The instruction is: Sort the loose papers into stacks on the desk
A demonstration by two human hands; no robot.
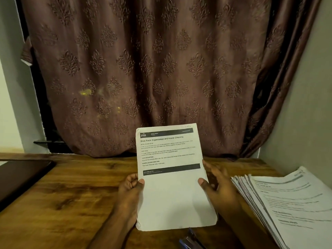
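Left hand (130,187) and right hand (214,184) each pinch a side edge of the raised printed sheet (172,177), thumbs in front. Right of the right hand lies the fanned paper pile (287,200). Read the heading, then lay it flat, edges squared.

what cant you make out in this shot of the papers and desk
Head view only:
- Fanned pile of papers: text blurred; the right edge cuts it off.
- Held paper: small body text unreadable; whether more sheets lie behind is hidden.
- Blue object: cut off by the bottom edge, partly behind the paper.
- Dark flat object: cut off at left.
- Fingers of both hands, left, right: mostly behind the paper.
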